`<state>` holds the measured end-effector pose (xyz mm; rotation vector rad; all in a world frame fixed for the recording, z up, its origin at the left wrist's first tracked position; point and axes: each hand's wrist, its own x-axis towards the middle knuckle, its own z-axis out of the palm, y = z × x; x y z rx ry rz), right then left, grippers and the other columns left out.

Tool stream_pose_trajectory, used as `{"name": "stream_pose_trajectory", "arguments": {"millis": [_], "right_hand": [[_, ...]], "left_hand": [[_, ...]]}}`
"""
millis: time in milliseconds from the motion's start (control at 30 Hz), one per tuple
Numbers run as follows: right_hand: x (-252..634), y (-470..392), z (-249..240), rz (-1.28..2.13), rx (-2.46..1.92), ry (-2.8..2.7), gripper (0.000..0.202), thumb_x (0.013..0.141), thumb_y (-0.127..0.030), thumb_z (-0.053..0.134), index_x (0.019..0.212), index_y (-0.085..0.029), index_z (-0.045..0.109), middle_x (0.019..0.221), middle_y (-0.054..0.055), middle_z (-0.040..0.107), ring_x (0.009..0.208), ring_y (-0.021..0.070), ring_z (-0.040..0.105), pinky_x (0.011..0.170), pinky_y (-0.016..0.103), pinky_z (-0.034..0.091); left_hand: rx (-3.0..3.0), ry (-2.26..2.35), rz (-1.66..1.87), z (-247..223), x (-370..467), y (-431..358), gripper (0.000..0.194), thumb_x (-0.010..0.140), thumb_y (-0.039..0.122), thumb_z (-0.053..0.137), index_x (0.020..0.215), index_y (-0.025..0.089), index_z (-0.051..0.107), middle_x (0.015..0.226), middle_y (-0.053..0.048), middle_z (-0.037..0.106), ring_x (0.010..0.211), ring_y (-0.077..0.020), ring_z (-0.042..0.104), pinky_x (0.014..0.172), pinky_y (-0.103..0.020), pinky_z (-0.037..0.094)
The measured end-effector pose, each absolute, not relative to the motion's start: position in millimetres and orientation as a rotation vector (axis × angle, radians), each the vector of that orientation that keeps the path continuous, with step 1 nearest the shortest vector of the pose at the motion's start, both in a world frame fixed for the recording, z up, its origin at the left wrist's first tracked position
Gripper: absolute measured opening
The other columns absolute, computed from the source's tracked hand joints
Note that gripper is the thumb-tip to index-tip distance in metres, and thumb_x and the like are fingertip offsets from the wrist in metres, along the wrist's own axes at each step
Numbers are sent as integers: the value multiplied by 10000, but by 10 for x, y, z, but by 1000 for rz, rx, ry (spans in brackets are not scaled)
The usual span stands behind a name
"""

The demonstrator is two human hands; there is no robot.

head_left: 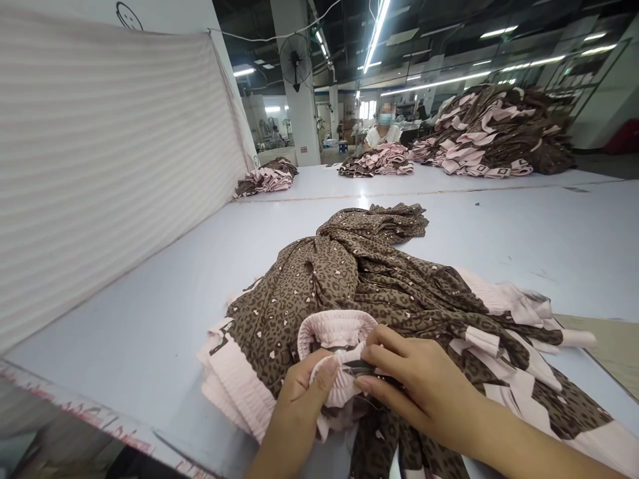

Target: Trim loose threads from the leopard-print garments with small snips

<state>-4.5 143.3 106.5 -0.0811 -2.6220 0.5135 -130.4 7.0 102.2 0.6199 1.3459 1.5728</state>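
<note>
A brown leopard-print garment with pale pink ribbed bands (pixel 337 320) lies bunched on the table in front of me. My left hand (pixel 307 389) is closed, pinching the gathered pink band between thumb and fingers. Right beside it, my right hand (pixel 414 372) is closed round dark thread snips (pixel 358 366), mostly hidden by the fingers. The snips are at the edge of the band, where fine loose threads show. More leopard-print garments (pixel 309 279) are heaped under and beyond my hands, their pink ends fanned out to the left and right.
The pale table (pixel 164 299) has a marked front edge. Farther back lie a small garment pile (pixel 267 178), a middle pile (pixel 379 161) and a large heap (pixel 499 133). A white fabric sheet (pixel 114 146) hangs at the left. A masked person (pixel 383 133) is behind the table. Brown board (pixel 606 349) lies at the right.
</note>
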Motion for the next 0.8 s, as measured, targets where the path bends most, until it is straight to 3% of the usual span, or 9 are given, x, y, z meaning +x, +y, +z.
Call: {"name": "stream_pose_trajectory", "arguments": {"millis": [167, 333, 433, 533, 700, 800], "right_hand": [[34, 1399, 1194, 682, -19, -2682, 217, 970, -308, 435, 797, -221, 533, 793, 9, 551, 595, 131, 544, 512, 236, 380], [63, 1367, 1201, 925, -113, -2544, 212, 891, -439, 577, 948, -243, 519, 857, 13, 571, 654, 151, 566, 561, 254, 434], [12, 1332, 1137, 885, -114, -2487, 80, 906, -264, 521, 978, -231, 527, 905, 41, 575, 696, 162, 565, 577, 257, 437], [-6, 1293, 1121, 939, 24, -2502, 164, 857, -139, 442, 943, -223, 553, 853, 42, 575, 703, 168, 557, 586, 259, 439], [39, 1306, 1135, 1204, -45, -2367, 149, 865, -105, 443, 842, -227, 524, 806, 18, 558, 716, 158, 543, 615, 252, 433], [65, 1337, 1108, 1190, -121, -2338, 96, 906, -176, 479, 828, -223, 508, 795, 16, 544, 734, 164, 537, 634, 255, 433]], "left_hand": [[602, 1314, 1605, 1049, -1306, 72, 323, 826, 435, 614, 872, 131, 714, 625, -6, 592, 589, -129, 481, 568, -221, 373], [628, 1355, 1616, 1117, -1285, 82, 345, 826, 457, 607, 864, 131, 712, 598, -1, 603, 551, -126, 490, 549, -221, 384], [605, 1353, 1639, 1101, -1279, 81, 309, 810, 431, 640, 745, 133, 690, 564, 23, 562, 509, -94, 445, 536, -206, 388], [543, 1330, 1681, 1066, -1293, 75, 270, 809, 407, 650, 745, 147, 691, 596, 13, 608, 553, -114, 510, 531, -204, 405], [535, 1310, 1679, 1047, -1322, 61, 297, 825, 390, 630, 957, 143, 732, 818, -63, 742, 788, -225, 651, 724, -298, 493], [507, 1273, 1698, 1050, -1309, 63, 298, 802, 386, 659, 973, 156, 740, 870, -69, 758, 864, -244, 660, 809, -323, 488]]}}
